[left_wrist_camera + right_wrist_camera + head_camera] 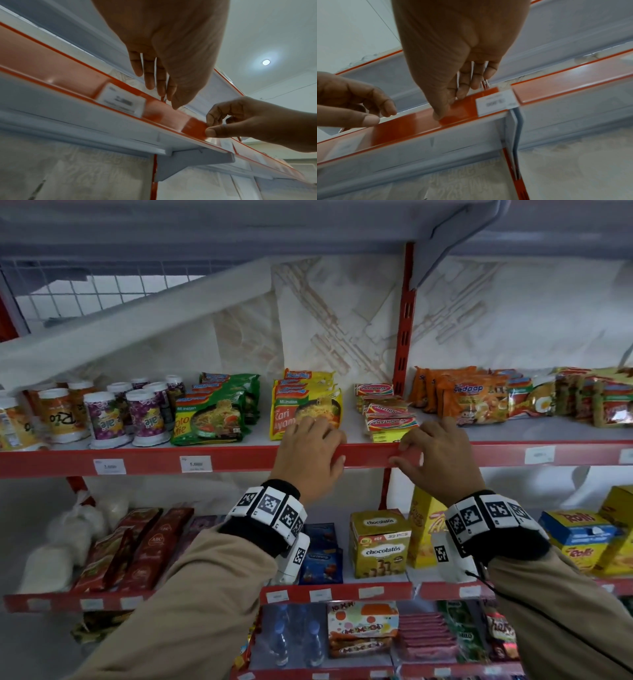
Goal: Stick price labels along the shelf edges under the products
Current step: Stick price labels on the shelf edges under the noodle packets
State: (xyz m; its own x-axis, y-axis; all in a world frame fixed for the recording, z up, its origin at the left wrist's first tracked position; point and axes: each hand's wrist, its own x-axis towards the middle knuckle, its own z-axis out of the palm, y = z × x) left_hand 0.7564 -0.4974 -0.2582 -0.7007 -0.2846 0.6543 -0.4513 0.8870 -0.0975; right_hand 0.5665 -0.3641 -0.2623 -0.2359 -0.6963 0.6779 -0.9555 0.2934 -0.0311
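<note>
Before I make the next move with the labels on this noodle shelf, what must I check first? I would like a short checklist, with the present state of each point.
1. The left hand rests on the red shelf edge: ok.
2. The right hand pinches that edge, thumb in front: ok.
3. A label on the stretch between the hands: not ok, it is bare.
4. The price label beside the right thumb lies flat: ok.
5. A loose label ready in a hand: cannot tell, none shows.
6. Print on that price label readable: cannot tell, blurred.
</note>
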